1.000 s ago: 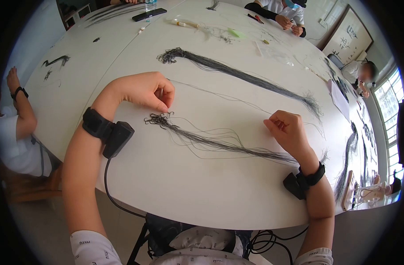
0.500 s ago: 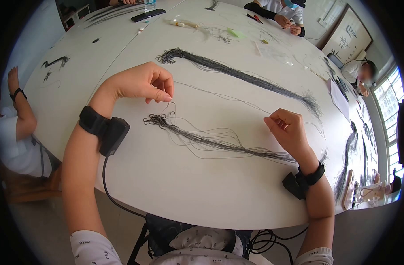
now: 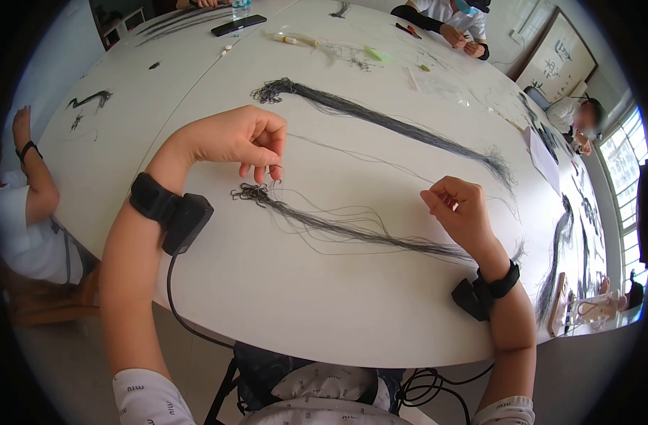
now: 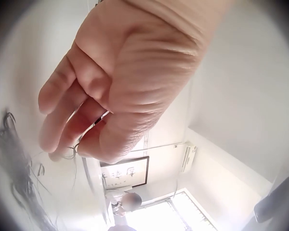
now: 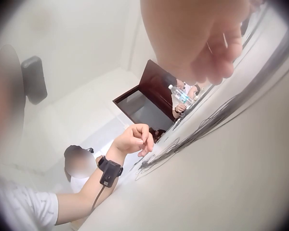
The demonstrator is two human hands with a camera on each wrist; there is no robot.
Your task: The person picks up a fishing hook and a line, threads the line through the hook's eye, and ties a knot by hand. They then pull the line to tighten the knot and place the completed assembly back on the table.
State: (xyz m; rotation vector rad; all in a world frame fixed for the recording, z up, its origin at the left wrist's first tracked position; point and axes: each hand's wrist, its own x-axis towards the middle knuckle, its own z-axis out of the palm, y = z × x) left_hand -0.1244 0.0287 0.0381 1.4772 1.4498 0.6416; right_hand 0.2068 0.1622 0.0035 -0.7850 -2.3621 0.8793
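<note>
My left hand (image 3: 242,138) is over the table, thumb and fingers pinching a small fish hook (image 4: 99,120). A fine loop of line (image 4: 73,153) shows by its fingertips in the left wrist view. Just below that hand lies a bundle of fish hooks (image 3: 249,193) on dark lines (image 3: 338,227) that trail to the right. My right hand (image 3: 462,205) is held above the trailing lines with its fingers curled. A thin line (image 3: 359,152) on the table overlaps its fingers in the head view; I cannot tell whether they grip it.
A second, thicker bundle of hooked lines (image 3: 388,124) lies farther back. More dark lines (image 3: 558,248) are at the right edge. Beyond are a black phone (image 3: 239,25), red-handled pliers (image 3: 409,30) and a white sheet (image 3: 542,157). Other people sit around the table.
My left hand lifted slightly away from the hook bundle, then came back down over it a little farther right, its lower fingers now extended downward. My right hand has hardly moved.
</note>
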